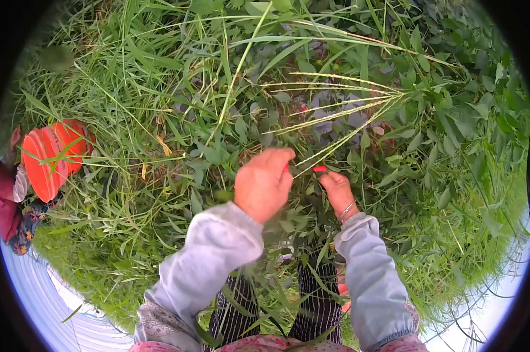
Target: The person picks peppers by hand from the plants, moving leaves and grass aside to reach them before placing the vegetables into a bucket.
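My left hand (263, 185) is closed above the green leaves, fingers curled. A bit of red shows at its fingertips, seemingly a red chili pepper (286, 168), mostly hidden by the fingers. To its right, my right hand (337, 192), with a bracelet at the wrist, pinches a small red chili pepper (320, 169) between thumb and finger. Leafy plants (297, 202) surround both hands. Long thin grass seed spikes (341, 111) spread just beyond them, their tips near my left hand.
At the far left is an orange-red container (53, 157) beside another person's maroon and floral clothing (9, 205). Tall grass (141, 105) tangles on the left and dense leaves (452, 117) on the right. My striped trouser legs (316, 299) stand among the plants.
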`<act>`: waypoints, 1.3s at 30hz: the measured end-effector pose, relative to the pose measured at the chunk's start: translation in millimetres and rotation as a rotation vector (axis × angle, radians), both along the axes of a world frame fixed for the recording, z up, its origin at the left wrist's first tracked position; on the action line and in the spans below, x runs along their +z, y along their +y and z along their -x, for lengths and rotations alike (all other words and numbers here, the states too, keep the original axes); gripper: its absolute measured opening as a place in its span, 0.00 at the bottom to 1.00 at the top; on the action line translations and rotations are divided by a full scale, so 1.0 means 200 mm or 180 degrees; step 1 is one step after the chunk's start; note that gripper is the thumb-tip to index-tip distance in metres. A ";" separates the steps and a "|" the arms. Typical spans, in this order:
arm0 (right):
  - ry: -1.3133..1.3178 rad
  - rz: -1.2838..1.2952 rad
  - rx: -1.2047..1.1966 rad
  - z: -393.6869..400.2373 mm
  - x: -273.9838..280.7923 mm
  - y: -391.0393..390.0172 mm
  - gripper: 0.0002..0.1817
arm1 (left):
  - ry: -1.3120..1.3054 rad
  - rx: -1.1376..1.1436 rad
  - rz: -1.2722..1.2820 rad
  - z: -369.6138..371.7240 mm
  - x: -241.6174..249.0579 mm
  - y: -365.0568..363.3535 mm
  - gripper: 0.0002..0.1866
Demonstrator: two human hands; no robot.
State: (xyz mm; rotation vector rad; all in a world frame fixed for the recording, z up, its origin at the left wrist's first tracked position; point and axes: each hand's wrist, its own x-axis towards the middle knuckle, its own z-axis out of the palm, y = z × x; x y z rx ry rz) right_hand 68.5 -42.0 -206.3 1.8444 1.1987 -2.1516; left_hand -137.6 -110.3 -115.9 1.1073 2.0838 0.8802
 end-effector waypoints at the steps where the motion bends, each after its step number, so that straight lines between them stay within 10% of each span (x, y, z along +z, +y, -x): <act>1: -0.0050 -0.0155 0.0201 -0.05 -0.06 -0.03 0.08 | 0.0287 -0.0354 0.0422 0.08 -0.07 0.04 0.13; 8: -0.0062 -0.0759 0.1302 0.00 0.05 -0.01 0.10 | 0.1487 -0.2151 0.2887 0.63 -0.60 0.09 0.13; 14: -0.0127 -0.0861 0.1423 -0.03 0.07 -0.01 0.10 | 0.1450 -0.1738 0.4435 1.21 -0.60 -0.41 0.14; 20: -0.0589 -0.1197 0.1725 0.04 0.16 0.02 0.13 | 0.1502 -0.1442 0.4654 1.22 -0.59 -1.08 0.17; 25: -0.0752 -0.1659 0.3928 0.23 0.54 0.20 0.20 | 0.1530 -0.1352 0.4542 1.27 -0.70 -1.19 0.15; 28: -0.0298 -0.1985 0.3299 0.57 0.75 0.28 0.17 | 0.1493 -0.1338 0.4420 1.20 -0.70 -1.17 0.14; 34: -0.0307 -0.2866 0.2870 1.04 0.09 0.27 0.25 | 0.1379 -0.1351 0.4238 1.10 -0.64 -1.08 0.12; 39: -0.1130 -0.1232 0.2733 1.10 -0.07 0.11 0.53 | 0.1324 -0.1152 0.3802 1.12 -0.61 -1.12 0.15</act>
